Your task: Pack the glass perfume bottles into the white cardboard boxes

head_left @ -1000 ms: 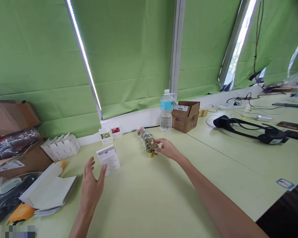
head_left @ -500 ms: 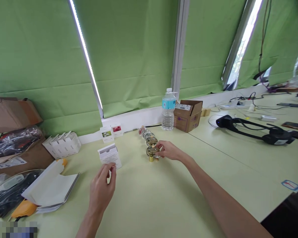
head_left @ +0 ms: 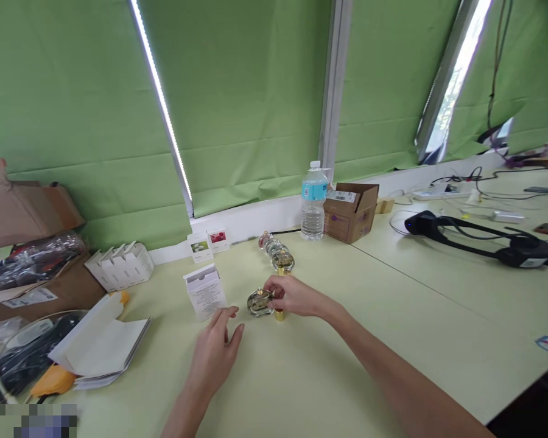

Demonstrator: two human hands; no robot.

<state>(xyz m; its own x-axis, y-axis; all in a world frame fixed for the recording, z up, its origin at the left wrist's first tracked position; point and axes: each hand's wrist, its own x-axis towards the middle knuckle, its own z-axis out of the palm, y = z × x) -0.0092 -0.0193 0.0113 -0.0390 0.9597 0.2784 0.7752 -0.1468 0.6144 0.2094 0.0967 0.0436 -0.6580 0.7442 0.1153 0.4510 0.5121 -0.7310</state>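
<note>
A small clear glass perfume bottle [head_left: 258, 302] with a gold neck is gripped at its right side by my right hand [head_left: 292, 295], fingers and thumb closed on it. Just beneath those fingers a gold cap [head_left: 280, 316] stands on the table. My left hand [head_left: 217, 347] is empty, its fingers apart, reaching toward the bottle from the left. Beyond it stands an upright white carton [head_left: 205, 293] with its top end open and printing on the front. Behind my right hand, more perfume bottles [head_left: 282, 260] form a row running back toward the wall.
Two small picture boxes [head_left: 201, 248] stand by the wall. A water bottle [head_left: 313, 204] and an open cardboard box [head_left: 351, 213] are at the back. White cartons [head_left: 119, 266] and folded white card [head_left: 103, 347] lie left; a black headset [head_left: 479, 240] lies right.
My right hand has brought the perfume bottle away from the row, toward me and to the left. My left hand has moved right, toward the bottle, and its fingers have spread.
</note>
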